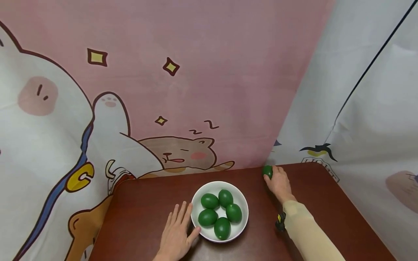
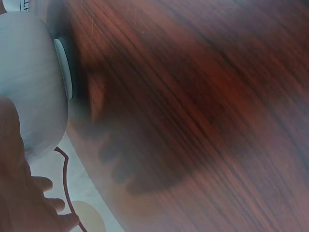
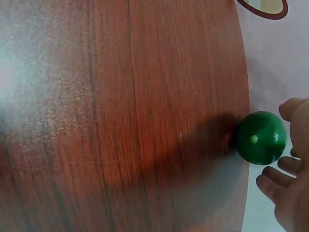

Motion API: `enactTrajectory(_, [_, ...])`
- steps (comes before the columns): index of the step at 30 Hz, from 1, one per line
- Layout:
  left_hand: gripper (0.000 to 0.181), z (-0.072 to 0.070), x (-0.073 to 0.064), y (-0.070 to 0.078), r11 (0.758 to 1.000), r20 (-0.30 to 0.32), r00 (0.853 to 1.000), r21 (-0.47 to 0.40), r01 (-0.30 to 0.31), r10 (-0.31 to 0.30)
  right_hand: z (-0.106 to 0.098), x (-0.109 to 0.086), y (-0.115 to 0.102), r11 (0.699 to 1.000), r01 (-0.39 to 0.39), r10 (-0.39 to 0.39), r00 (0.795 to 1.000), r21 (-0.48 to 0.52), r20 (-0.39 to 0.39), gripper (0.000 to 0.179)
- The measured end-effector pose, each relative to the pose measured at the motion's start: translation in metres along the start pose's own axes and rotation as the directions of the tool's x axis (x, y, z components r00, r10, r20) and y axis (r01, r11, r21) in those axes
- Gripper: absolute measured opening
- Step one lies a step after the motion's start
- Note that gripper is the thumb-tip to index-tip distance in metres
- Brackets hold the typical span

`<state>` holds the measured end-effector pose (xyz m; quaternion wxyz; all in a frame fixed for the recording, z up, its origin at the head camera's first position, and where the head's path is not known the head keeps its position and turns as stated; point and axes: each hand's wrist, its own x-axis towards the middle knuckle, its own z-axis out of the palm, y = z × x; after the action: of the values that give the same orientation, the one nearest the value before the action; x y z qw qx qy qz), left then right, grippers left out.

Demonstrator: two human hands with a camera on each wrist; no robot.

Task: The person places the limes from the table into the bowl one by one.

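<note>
A green lime (image 1: 267, 171) lies at the far edge of the table. My right hand (image 1: 279, 183) reaches round its near right side, the thumb next to the fruit. In the right wrist view the whole lime (image 3: 261, 138) shows, with thumb and loosely bent fingers (image 3: 276, 181) around it, seemingly apart from it. Several more green limes (image 1: 222, 228) lie in a round white bowl (image 1: 244, 203). Beside the bowl's left side is my left hand (image 1: 176, 232), fingers straight and spread, the thumb by the rim. The left wrist view shows the bowl's outer wall (image 2: 34, 72).
The dark brown wooden table (image 1: 140, 214) carries the bowl and the limes. A pink and white cartoon-printed cloth (image 1: 228, 72) hangs directly behind it and continues on the right side. A dark band with a yellow mark (image 1: 280, 221) is at my right wrist.
</note>
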<state>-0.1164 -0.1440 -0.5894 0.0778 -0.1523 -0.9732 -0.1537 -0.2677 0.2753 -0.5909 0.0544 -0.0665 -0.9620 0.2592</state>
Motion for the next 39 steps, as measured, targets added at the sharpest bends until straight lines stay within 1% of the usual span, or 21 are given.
enactTrajectory(7, [0.079, 0.0009, -0.0004, -0.0006, 1.0, -0.012, 1.0, 0.015, -0.003, 0.003, 0.003, 0.0048, 0.0002, 1.0, -0.003, 0.003, 1.0, -0.018, 0.0, 0.063])
enactTrajectory(11, [0.079, 0.0003, -0.0006, 0.0007, 1.0, -0.029, 0.999, 0.015, -0.014, 0.014, 0.004, 0.006, 0.0005, 0.999, -0.028, 0.028, 1.0, -0.028, 0.014, 0.062])
enactTrajectory(14, [0.079, 0.0, -0.0008, 0.0023, 1.0, -0.03, 0.999, 0.015, -0.017, 0.018, 0.005, 0.0073, 0.0019, 0.999, -0.043, 0.044, 0.999, -0.027, 0.024, 0.061])
enactTrajectory(20, [0.078, -0.0019, -0.0002, 0.0035, 1.0, -0.043, 0.999, 0.025, -0.012, 0.013, 0.0062, 0.0088, 0.0022, 0.999, -0.031, 0.031, 0.999, -0.009, 0.018, 0.059])
enactTrajectory(24, [0.078, -0.004, -0.0001, 0.0033, 1.0, -0.03, 1.0, 0.029, -0.006, 0.006, 0.0081, 0.0082, 0.0023, 0.999, -0.032, 0.032, 0.999, -0.002, 0.02, 0.06])
enactTrajectory(30, [0.078, -0.0039, 0.0003, 0.0044, 1.0, -0.015, 1.0, 0.022, -0.001, 0.001, 0.0081, 0.0056, 0.0017, 0.998, -0.057, 0.057, 0.998, 0.006, 0.03, 0.061])
enactTrajectory(34, [0.078, -0.0033, 0.0003, 0.0044, 1.0, -0.021, 1.0, 0.025, -0.004, 0.005, 0.0078, 0.0035, 0.0013, 0.999, -0.051, 0.052, 0.997, -0.004, 0.051, 0.058])
enactTrajectory(39, [0.078, -0.002, -0.0008, 0.0031, 0.999, -0.046, 0.999, 0.034, -0.013, 0.015, 0.0068, -0.0002, -0.0007, 0.999, -0.026, 0.027, 0.998, -0.021, 0.064, 0.057])
